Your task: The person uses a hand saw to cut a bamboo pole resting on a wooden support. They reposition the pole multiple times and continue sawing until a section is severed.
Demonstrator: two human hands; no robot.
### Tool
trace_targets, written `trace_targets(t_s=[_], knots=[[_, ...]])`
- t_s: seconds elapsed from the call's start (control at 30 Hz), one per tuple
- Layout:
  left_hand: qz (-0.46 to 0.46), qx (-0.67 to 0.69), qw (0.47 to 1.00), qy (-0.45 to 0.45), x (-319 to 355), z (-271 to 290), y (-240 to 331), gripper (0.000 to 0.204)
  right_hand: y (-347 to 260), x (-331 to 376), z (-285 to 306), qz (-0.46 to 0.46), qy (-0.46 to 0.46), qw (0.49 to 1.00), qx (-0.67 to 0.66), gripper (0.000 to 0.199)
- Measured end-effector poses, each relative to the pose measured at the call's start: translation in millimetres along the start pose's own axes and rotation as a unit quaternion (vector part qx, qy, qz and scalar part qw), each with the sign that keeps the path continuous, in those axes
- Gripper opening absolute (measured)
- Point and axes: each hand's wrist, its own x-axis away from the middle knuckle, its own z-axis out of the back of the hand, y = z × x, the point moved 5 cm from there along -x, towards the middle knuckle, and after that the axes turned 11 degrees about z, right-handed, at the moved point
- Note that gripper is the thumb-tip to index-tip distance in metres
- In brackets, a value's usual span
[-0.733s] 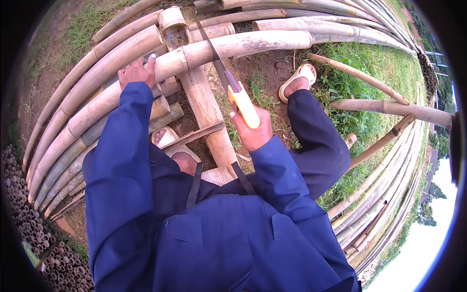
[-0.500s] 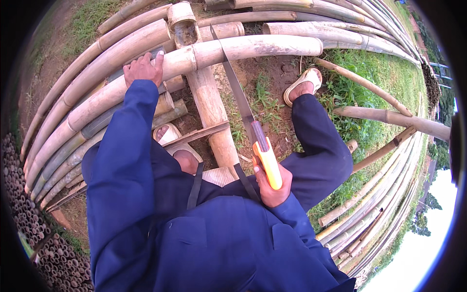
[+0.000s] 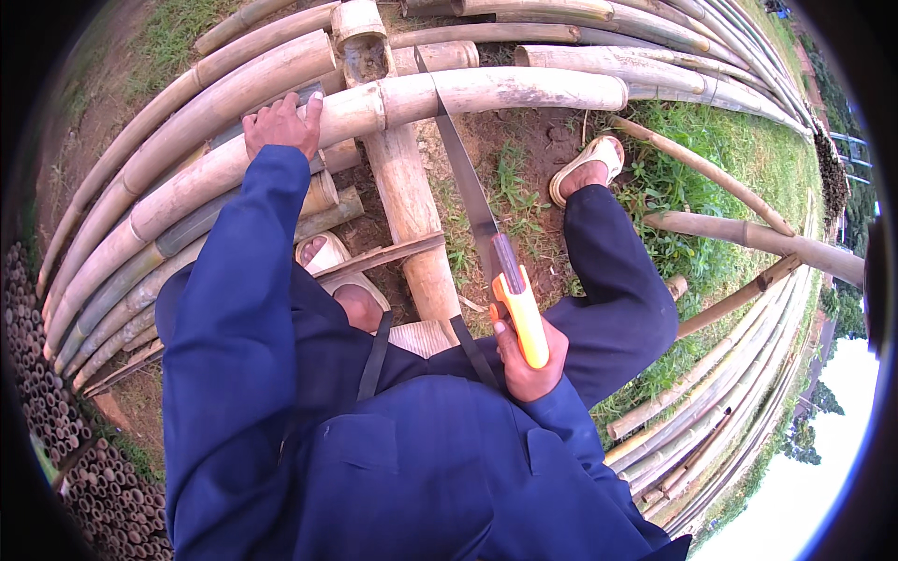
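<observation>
A thick pale bamboo pole [image 3: 505, 91] lies crosswise before me, over an upright-lying bamboo support [image 3: 409, 196]. My left hand [image 3: 282, 128] presses down on the pole, left of the support, its fingers spread over the top. In my right hand [image 3: 533, 359], closed around the yellow-orange handle, is a hand saw [image 3: 465, 178]. The saw's long blade slants up and to the left, and its toothed part lies against the pole just right of a joint ring. The blade's tip reaches past the pole's far side. Whether there is a cut under the blade cannot be made out.
More bamboo poles [image 3: 201, 103] lie at the left, with others [image 3: 617, 65] at the far right. A crossed bamboo rack [image 3: 758, 229] stands on the grass at the right, near a pile of long poles [image 3: 692, 430]. Stacked pole ends [image 3: 122, 496] fill the lower left. My sandalled feet flank the support.
The saw and my right hand have shifted slightly down and to the right in the picture, while the whole scene has moved a little to the right. My left hand stays on the pole.
</observation>
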Motion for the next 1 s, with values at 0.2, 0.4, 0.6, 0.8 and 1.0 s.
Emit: trace_targets(t_s=[0.2, 0.4, 0.6, 0.8, 1.0], knots=[[0.005, 0.0, 1.0, -0.016, -5.5, 2.5, 17.3, 0.066, 38.3, -145.7, -65.8, 0.069, 0.012, 0.998, 0.001, 0.013], [0.021, -0.006, 0.999, -0.038, -2.1, 2.2, -1.3, 0.068, 23.0, -56.9, -37.1, 0.015, -0.022, 1.0, 0.004, 0.009], [0.014, -0.031, 0.998, -0.045, -8.5, -3.2, 14.2, 0.075, 3.2, -9.2, -10.5, -0.007, -0.033, 0.999, 0.038, 0.012], [0.019, -0.037, 0.998, -0.05, -3.7, 3.9, 3.6, 0.076, -3.8, -9.1, 2.4, -0.003, -0.041, 0.999, 0.014, 0.014], [-0.007, 0.0, 1.0, -0.024, 5.7, 4.9, 8.7, 0.064, -3.7, -8.6, 1.2, 0.025, -0.018, 1.0, -0.002, 0.016]])
